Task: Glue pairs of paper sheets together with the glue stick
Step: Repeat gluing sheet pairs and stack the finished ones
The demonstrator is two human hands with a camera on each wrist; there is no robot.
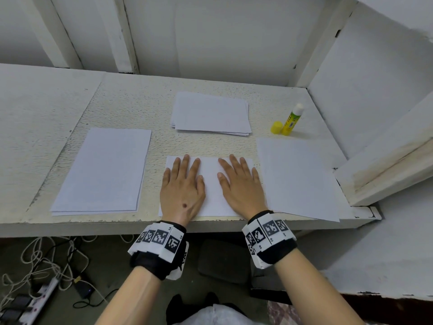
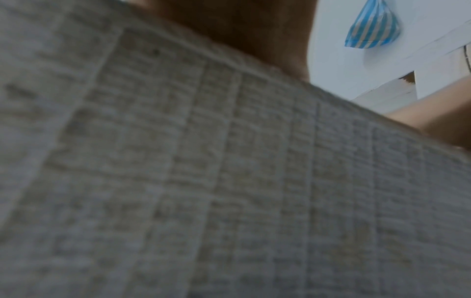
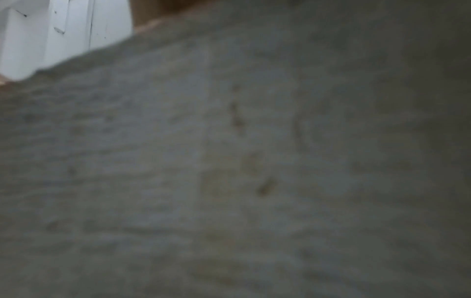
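Both hands flat on centre sheet point(image 1: 212, 184) at desk point(image 1: 131, 95) front edge: left hand point(image 1: 182, 191) and right hand point(image 1: 241, 186), fingers straight, pressing, gripping nothing. Judged: pressing a glued pair. Glue stick point(image 1: 293, 120) stands upright, uncapped, cap point(image 1: 277, 127) just beside it, beyond and right of centre sheet; right hand nearer. Paper stack point(image 1: 210, 113) directly beyond sheet; other sheets lie left point(image 1: 103, 170) and right point(image 1: 300, 179). Wrist views blurred.
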